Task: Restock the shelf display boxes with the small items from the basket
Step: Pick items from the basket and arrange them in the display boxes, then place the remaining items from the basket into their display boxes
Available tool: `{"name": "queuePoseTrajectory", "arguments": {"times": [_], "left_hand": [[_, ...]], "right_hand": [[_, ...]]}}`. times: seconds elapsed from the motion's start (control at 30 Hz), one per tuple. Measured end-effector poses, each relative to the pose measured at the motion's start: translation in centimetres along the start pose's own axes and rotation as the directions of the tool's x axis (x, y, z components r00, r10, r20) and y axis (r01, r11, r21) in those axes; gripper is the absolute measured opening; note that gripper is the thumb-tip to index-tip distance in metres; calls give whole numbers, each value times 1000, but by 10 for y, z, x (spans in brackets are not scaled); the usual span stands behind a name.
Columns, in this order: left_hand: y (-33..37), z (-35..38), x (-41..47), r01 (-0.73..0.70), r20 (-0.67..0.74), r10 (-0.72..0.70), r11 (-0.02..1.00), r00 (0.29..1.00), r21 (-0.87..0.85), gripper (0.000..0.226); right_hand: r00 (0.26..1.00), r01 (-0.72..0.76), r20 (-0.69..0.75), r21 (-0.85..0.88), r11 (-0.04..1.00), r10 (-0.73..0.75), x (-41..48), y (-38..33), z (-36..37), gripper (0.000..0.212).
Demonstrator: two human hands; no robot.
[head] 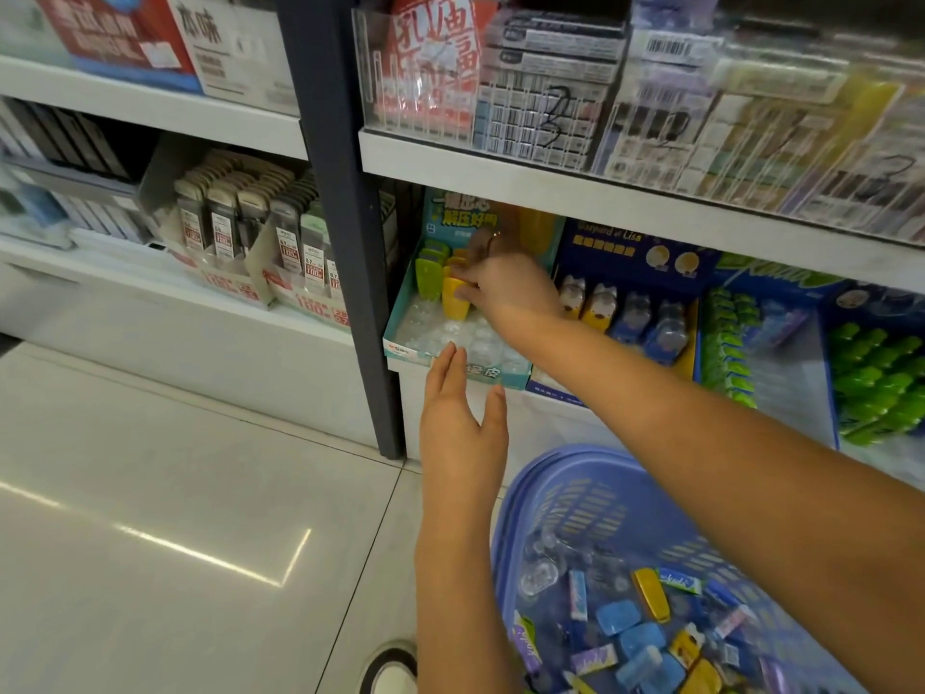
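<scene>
My right hand (505,288) reaches into the teal display box (400,343) on the lower shelf and pinches a small yellow item (454,299) standing in the box's clear plastic tray. Green items (429,273) stand just behind it. My left hand (463,418) hovers with straight fingers in front of the box's front edge and holds nothing. The purple basket (550,493) sits on the floor at the lower right, holding several small blue, yellow and purple items (645,633).
A blue display box (625,303) with small bottle-shaped items stands right of the teal one, then boxes of green items (876,383). A dark shelf post (345,217) rises at the left. Pale floor tiles (175,493) spread to the left. A shoe (390,668) shows below.
</scene>
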State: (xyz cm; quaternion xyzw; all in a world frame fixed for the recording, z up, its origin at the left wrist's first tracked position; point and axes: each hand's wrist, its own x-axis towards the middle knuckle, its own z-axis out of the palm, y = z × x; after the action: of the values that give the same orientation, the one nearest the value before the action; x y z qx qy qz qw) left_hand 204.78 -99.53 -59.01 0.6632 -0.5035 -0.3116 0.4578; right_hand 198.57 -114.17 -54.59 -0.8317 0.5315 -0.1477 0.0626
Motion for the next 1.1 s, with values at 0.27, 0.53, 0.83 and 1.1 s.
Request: {"name": "queuePoseTrajectory", "arguments": {"times": [0.27, 0.53, 0.83, 1.1], "left_hand": [[-1, 2, 0, 3, 16, -3, 1000, 1000, 26, 57], [9, -4, -7, -14, 20, 14, 1000, 1000, 22, 58], [19, 30, -46, -147, 208, 141, 989, 968, 13, 30], [-58, 149, -126, -224, 841, -284, 879, 460, 420, 17]], "right_hand": [[995, 87, 70, -224, 971, -74, -14, 9, 18, 51], [987, 24, 160, -196, 980, 8, -20, -9, -11, 48], [979, -203, 55, 200, 959, 196, -225, 62, -55, 14], [511, -515, 765, -93, 852, 392, -379, 164, 53, 33]]}}
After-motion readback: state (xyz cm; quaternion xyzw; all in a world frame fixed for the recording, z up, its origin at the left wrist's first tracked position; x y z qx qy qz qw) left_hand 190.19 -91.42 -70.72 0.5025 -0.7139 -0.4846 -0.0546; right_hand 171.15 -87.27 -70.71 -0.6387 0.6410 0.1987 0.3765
